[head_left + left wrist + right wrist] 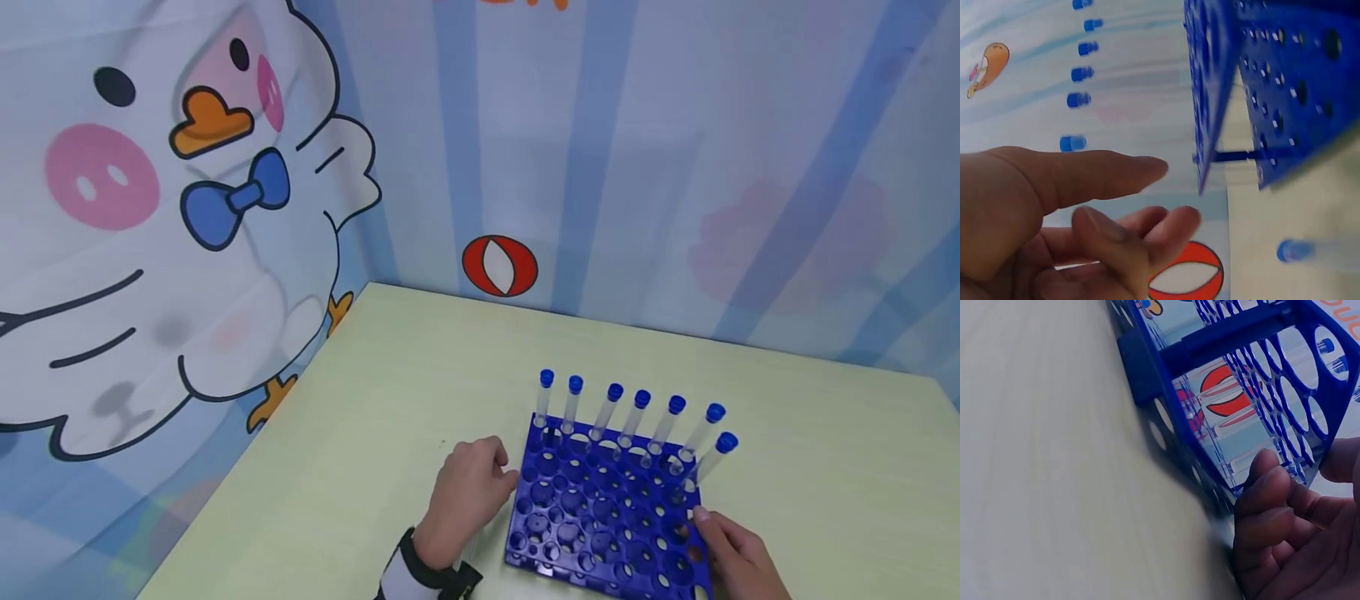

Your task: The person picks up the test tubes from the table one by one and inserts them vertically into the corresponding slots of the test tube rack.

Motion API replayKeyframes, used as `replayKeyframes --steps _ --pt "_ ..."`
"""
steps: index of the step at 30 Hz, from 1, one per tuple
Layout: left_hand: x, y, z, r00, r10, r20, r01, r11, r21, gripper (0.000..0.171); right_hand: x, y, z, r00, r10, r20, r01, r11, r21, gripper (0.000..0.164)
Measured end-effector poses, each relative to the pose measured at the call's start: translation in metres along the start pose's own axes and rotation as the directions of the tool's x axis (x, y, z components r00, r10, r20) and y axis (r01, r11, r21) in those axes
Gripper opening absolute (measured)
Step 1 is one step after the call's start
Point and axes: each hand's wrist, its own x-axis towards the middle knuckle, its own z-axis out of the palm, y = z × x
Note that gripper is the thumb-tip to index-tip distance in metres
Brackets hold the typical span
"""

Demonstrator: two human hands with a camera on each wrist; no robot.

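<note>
A blue test tube rack (600,517) with rows of round holes stands on the table. Several clear test tubes (632,417) with blue caps stand in it along the far row and at the far right corner, leaning at differing angles. My right hand (738,554) grips the rack's right edge, thumb on the top plate and fingers curled at the side (1272,531). By the left edge of the rack, my left hand (468,487) holds nothing, its fingers loosely bent and thumb apart from them (1104,219). A blue-capped tube (1297,250) lies on the table near the left hand.
The pale yellow table (375,400) meets a printed cloth backdrop (637,167) at its far and left edges. A cartoon bird (165,250) and a red and white ball (500,267) are printed on the cloth.
</note>
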Motion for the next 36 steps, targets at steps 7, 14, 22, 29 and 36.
replayKeyframes --steps 7,14,22,29,36 --pt "-0.005 -0.021 0.005 0.995 -0.088 0.039 0.086 0.995 0.059 0.026 0.0 0.0 0.0 1.0 0.015 0.004 -0.015 1.0 0.025 0.077" --pt "-0.007 -0.032 0.018 0.99 -0.122 0.073 0.115 0.989 0.095 0.04 0.0 0.002 0.001 1.0 0.013 0.01 -0.014 0.998 0.057 0.075" --pt "-0.005 -0.034 0.023 0.989 -0.13 0.065 0.123 0.988 0.096 0.037 0.0 0.001 0.001 1.0 0.011 0.003 -0.011 0.998 0.058 0.075" --pt "-0.005 -0.033 0.022 0.987 -0.146 0.067 0.139 0.985 0.099 0.034 0.001 0.001 0.001 1.0 0.018 0.001 -0.018 0.997 0.075 0.075" --pt "-0.002 -0.032 0.018 0.986 -0.165 0.037 0.162 0.985 0.064 0.038 0.0 0.0 0.001 1.0 0.025 -0.009 -0.023 0.993 0.114 0.071"
